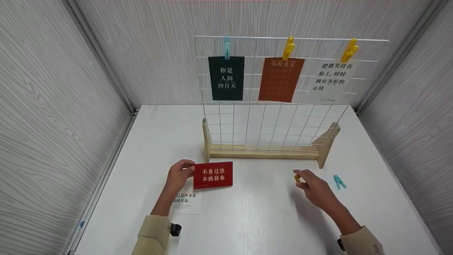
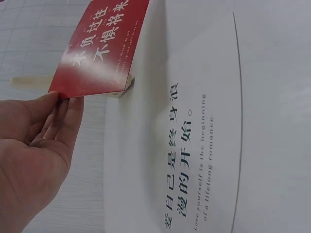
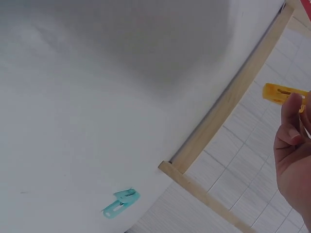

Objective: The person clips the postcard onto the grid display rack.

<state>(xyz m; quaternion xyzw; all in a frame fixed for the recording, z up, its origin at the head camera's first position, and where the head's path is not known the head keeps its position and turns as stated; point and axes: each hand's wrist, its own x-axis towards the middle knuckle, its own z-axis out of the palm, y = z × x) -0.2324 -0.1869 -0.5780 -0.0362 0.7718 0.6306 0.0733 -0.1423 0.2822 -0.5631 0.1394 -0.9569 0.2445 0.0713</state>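
Between thumb and fingers my left hand (image 1: 178,174) pinches one end of a red card (image 1: 213,176) with white lettering, held above the table. Below it lies a white card (image 1: 187,203) with dark print, partly covered by the hand and red card in the head view; the left wrist view shows more of that white card (image 2: 194,160). My right hand (image 1: 314,186) pinches a yellow clothespin (image 1: 297,177), plainer in the right wrist view as a yellow clothespin (image 3: 278,92). Right of that hand, a light-blue clothespin (image 1: 339,182) lies on the table.
Behind the hands stands a white wire grid (image 1: 249,124) on a wooden base (image 1: 263,154). Along its top hang a dark green card (image 1: 228,92), an orange-brown card (image 1: 279,83) and a white card (image 1: 334,90), each under a clothespin. Walls (image 1: 88,88) enclose the white table (image 1: 247,219).
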